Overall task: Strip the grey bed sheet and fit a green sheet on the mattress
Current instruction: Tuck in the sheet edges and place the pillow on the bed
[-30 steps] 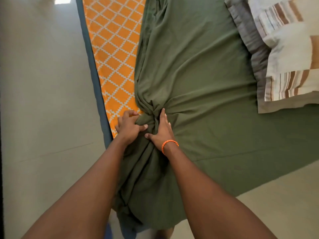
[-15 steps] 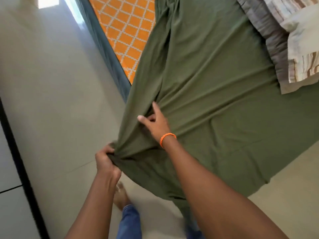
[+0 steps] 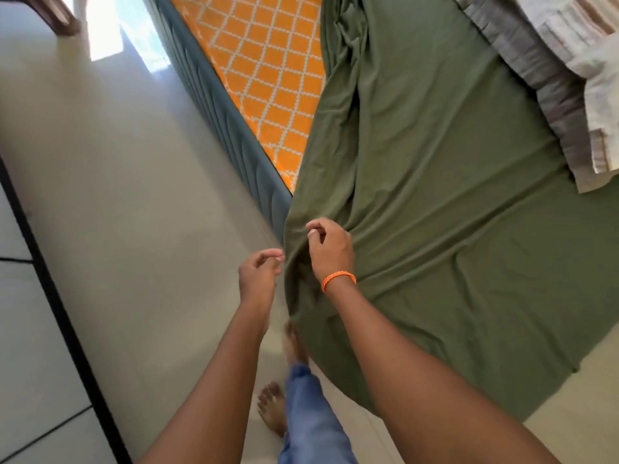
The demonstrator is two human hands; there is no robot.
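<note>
Green sheet (image 3: 452, 202) is spread over the mattress (image 3: 268, 78), its corner draped at frame centre. That edge is pinched by the right hand (image 3: 330, 249); the left hand (image 3: 259, 274), loosely curled and empty, lies just left of it.

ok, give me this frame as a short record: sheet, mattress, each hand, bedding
sheet: green sheet spread over the bed, near corner draped off the edge
mattress: orange patterned top still bare on the left
left hand: fingers loosely curled beside the sheet edge, holding nothing
right hand: pinching the sheet at the corner
bedding: striped pillows top right
</note>
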